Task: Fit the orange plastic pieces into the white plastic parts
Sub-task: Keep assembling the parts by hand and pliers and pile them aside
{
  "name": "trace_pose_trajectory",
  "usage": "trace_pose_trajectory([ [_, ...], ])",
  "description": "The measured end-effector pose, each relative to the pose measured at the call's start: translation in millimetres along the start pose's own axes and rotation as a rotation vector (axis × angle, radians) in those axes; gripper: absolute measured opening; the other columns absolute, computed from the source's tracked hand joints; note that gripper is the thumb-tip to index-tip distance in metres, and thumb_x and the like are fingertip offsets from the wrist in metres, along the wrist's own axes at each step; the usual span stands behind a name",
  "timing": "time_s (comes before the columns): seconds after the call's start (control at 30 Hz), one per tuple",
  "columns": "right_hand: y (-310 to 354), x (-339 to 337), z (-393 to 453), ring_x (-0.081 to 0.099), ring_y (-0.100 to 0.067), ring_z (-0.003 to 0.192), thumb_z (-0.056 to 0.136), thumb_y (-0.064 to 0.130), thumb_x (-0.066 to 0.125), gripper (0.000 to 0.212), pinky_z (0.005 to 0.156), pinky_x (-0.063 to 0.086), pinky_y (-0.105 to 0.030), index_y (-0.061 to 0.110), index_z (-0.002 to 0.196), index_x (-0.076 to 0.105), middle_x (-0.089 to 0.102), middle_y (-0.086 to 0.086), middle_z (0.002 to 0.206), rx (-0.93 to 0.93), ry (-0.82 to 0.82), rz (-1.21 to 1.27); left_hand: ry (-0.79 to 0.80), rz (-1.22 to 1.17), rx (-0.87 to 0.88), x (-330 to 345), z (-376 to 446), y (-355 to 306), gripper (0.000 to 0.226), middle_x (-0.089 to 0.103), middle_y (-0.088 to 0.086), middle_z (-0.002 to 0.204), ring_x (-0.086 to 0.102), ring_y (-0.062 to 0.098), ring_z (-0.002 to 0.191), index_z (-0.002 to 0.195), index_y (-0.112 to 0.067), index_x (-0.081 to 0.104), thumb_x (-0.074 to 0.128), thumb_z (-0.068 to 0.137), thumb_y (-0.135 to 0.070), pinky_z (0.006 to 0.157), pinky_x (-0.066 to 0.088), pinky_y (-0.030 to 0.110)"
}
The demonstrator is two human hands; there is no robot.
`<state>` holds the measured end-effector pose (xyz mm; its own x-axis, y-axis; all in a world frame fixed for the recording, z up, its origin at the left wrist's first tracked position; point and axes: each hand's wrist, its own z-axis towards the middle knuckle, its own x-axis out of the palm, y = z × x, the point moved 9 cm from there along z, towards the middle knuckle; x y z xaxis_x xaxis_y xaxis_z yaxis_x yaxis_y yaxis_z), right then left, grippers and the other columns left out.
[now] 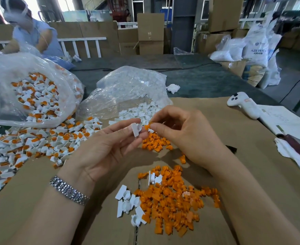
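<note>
My left hand (108,147) pinches a small white plastic part (136,129) between thumb and fingertips above the cardboard. My right hand (184,133) pinches an orange plastic piece (147,126) just to the right of the white part, almost touching it. A pile of loose orange pieces (174,202) lies on the cardboard below my hands, with several white parts (129,204) at its left edge. More orange pieces (156,141) lie under my hands.
A heap of white parts with orange pieces in them (31,144) spreads at left, spilling from a clear bag (27,92). A clear bag of white parts (128,92) stands behind my hands. A white controller (242,103) and papers (285,121) lie at right. Another person (31,32) sits at far left.
</note>
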<state>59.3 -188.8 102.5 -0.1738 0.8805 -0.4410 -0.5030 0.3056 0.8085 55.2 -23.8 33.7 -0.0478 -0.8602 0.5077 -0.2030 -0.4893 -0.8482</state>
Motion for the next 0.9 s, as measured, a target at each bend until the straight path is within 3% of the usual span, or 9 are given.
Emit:
trace_pose_trajectory([
  [0.1,3,5,0,0.069,-0.011,0.081,0.092,0.021,0.072,0.003,0.076,0.058,-0.035,0.021,0.095,0.073,0.072,0.009,0.085,-0.040,-0.036,-0.044,0.012,-0.017,-0.014,3,0,4,0.024,0.076,0.024,0.106,0.078,0.027,0.092,0.103,-0.003,0.081,0.065,0.084,-0.003,0.068,0.063,0.024],
  [0.27,11,6,-1,0.065,-0.011,0.081,0.092,0.019,0.073,0.003,0.074,0.055,-0.033,0.019,0.094,0.072,0.069,0.010,0.086,-0.137,-0.099,-0.178,0.059,0.029,0.012,12,-2,4,0.019,0.077,0.022,0.102,0.079,0.024,0.088,0.096,-0.006,0.081,0.066,0.085,-0.006,0.067,0.063,0.023],
  [0.43,9,7,-2,0.066,-0.011,0.080,0.091,0.021,0.073,0.002,0.074,0.056,-0.034,0.019,0.091,0.072,0.069,0.010,0.084,-0.105,-0.094,-0.170,0.018,0.233,0.214,13,-4,-11,0.021,0.078,0.018,0.101,0.078,0.027,0.092,0.095,-0.011,0.082,0.080,0.075,-0.015,0.075,0.061,0.024],
  [0.53,2,8,0,0.069,-0.011,0.081,0.092,0.018,0.072,0.003,0.077,0.058,-0.036,0.018,0.094,0.072,0.071,0.007,0.084,-0.022,-0.075,-0.040,0.014,0.292,0.285,15,-7,-16,0.027,0.077,0.018,0.104,0.077,0.029,0.097,0.097,-0.013,0.082,0.082,0.072,-0.023,0.079,0.061,0.024],
  [0.67,6,10,-1,0.070,-0.013,0.084,0.092,0.018,0.072,0.012,0.080,0.059,-0.036,0.018,0.104,0.071,0.071,0.003,0.089,-0.022,-0.035,0.066,0.037,0.183,0.238,15,-7,-14,0.019,0.077,0.019,0.104,0.077,0.027,0.094,0.096,-0.013,0.082,0.077,0.078,-0.015,0.074,0.061,0.024],
  [0.77,10,11,-3,0.067,-0.013,0.086,0.090,0.019,0.074,0.020,0.080,0.057,-0.034,0.020,0.110,0.071,0.068,0.005,0.090,-0.054,-0.011,0.003,0.061,0.133,0.198,16,-7,-12,0.019,0.077,0.019,0.106,0.078,0.024,0.091,0.097,-0.014,0.082,0.068,0.084,-0.011,0.072,0.062,0.025],
  [0.9,15,10,-3,0.066,-0.008,0.086,0.090,0.017,0.074,0.019,0.080,0.055,-0.026,0.017,0.109,0.072,0.069,0.008,0.089,-0.121,-0.055,-0.135,0.039,0.116,0.189,16,-8,-12,0.011,0.077,0.021,0.097,0.078,0.026,0.084,0.091,-0.013,0.077,0.071,0.082,-0.009,0.068,0.063,0.026],
])
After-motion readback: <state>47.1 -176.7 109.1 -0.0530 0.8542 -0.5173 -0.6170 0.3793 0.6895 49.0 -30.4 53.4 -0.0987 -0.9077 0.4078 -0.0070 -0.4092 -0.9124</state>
